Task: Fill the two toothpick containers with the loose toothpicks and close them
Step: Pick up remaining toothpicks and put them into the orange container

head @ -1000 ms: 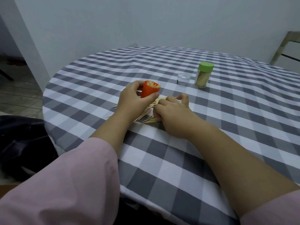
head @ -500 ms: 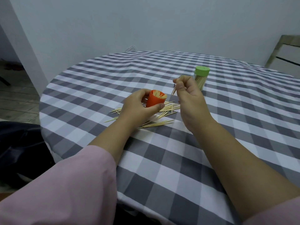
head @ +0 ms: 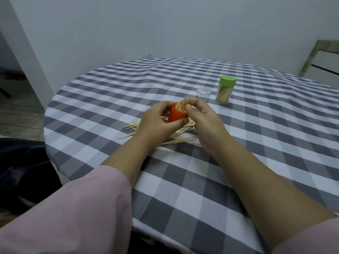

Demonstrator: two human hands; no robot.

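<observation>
My left hand (head: 157, 123) grips an orange container (head: 177, 115), tilted and open, with toothpick tips showing at its mouth. At that mouth my right hand (head: 203, 120) pinches a few toothpicks (head: 183, 104) between thumb and fingers. Loose toothpicks (head: 176, 140) lie scattered on the checked cloth under and around both hands. A second container (head: 224, 92), clear with a green lid on, stands upright at the back right, full of toothpicks. A small clear piece (head: 203, 92), cap or cup I cannot tell, stands just left of it.
The round table (head: 256, 143) wears a grey and white checked cloth. Its edge curves close on the left, above a dark seat (head: 22, 162). A wooden chair back (head: 322, 59) stands at the far right by the wall.
My right hand came down from the air with the pinched toothpicks and now sits at the mouth of the orange container. The left hand kept its hold.
</observation>
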